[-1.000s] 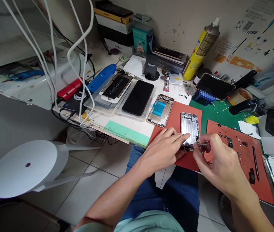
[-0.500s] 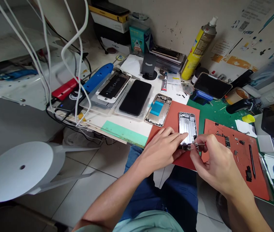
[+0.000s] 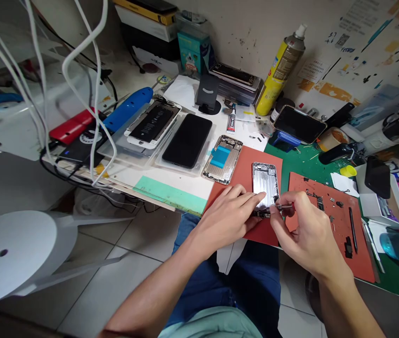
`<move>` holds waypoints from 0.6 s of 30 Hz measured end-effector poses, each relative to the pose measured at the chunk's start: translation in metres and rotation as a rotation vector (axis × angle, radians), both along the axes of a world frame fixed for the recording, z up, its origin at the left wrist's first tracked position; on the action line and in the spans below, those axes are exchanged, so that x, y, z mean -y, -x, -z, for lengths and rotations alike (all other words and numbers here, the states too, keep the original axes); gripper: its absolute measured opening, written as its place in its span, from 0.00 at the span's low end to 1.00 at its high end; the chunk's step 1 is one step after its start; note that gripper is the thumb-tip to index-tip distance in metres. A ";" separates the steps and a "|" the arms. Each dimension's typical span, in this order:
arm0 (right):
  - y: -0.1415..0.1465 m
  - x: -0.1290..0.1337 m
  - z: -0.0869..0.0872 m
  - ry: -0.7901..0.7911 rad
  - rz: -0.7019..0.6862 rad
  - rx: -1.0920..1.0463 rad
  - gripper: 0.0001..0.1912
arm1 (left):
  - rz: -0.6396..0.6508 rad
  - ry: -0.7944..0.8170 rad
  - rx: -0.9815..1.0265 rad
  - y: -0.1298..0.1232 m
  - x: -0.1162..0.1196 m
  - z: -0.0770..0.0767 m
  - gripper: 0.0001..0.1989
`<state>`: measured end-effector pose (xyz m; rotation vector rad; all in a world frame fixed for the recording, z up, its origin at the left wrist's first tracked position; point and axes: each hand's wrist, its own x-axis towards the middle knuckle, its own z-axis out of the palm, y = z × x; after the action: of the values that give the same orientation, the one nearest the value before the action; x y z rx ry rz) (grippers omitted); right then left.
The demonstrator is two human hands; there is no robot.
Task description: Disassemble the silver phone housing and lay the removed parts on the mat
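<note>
An opened silver phone housing [image 3: 264,180] lies on a red-brown mat [image 3: 245,164] near the table's front edge. My left hand [image 3: 228,213] rests at its lower left, fingers closed on the lower edge, with a fingertip on the bare metal inside. From the right, my right hand [image 3: 303,225] pinches a small screwdriver [image 3: 286,206], whose tip points at the lower right part of the housing. The tip itself is too small to make out. Left of the mat lies a second housing [image 3: 223,159] with blue tape [image 3: 219,156] on it.
A second red-brown mat [image 3: 298,188] at the right holds small parts and a black stick tool [image 3: 353,230]. Further left are a black phone [image 3: 188,141], a white-framed screen [image 3: 154,123] and hanging white cables [image 3: 97,80]. A yellow spray can [image 3: 280,70] stands behind.
The camera view has turned slightly to the right, so everything appears shifted left. Both hands keep nearly the same place on the housing.
</note>
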<state>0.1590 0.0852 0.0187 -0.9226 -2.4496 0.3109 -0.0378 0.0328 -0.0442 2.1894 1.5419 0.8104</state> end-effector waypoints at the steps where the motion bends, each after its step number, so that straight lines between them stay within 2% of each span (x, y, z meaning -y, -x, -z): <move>1: 0.000 0.000 0.001 -0.005 0.013 -0.013 0.07 | -0.004 -0.002 0.001 0.000 0.000 0.000 0.25; 18: 0.002 0.003 0.004 -0.012 0.054 -0.047 0.06 | -0.006 -0.033 -0.016 -0.001 0.000 0.001 0.25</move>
<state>0.1572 0.0820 0.0151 -0.9631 -2.3769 0.2959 -0.0370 0.0330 -0.0454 2.2201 1.5545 0.8278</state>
